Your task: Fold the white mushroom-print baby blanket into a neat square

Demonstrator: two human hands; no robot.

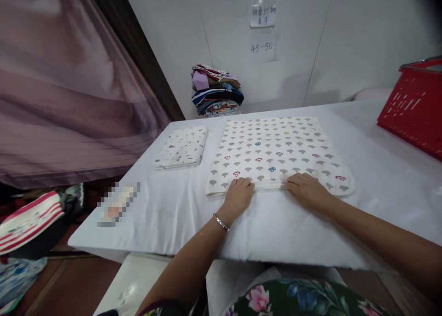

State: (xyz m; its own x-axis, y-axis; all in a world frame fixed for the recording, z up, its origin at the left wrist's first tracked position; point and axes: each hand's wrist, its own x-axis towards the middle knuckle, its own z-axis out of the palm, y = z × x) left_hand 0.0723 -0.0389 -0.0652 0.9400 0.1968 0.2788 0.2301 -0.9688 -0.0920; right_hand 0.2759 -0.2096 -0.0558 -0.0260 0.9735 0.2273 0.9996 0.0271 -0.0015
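Note:
A white cloth [272, 146] printed with grey, red and blue mushrooms lies folded flat on the white-covered table [172, 215]. My left hand [239, 196], with a silver bracelet at the wrist, has its fingers curled over the cloth's near folded edge. Farther right along that edge, my right hand [306, 189] grips the fabric too, thumb side toward the left hand. The thumbs are mostly hidden. To the left of this cloth rests a smaller folded white cloth [183, 146] with a fine scattered print, touched by neither hand.
Several folded fabrics form a pile [217, 90] at the table's far edge by the wall. A red plastic basket [414, 104] stands at the right. On the left hangs a pink curtain [69, 86]. A blurred-out item [119, 205] lies near the table's left edge.

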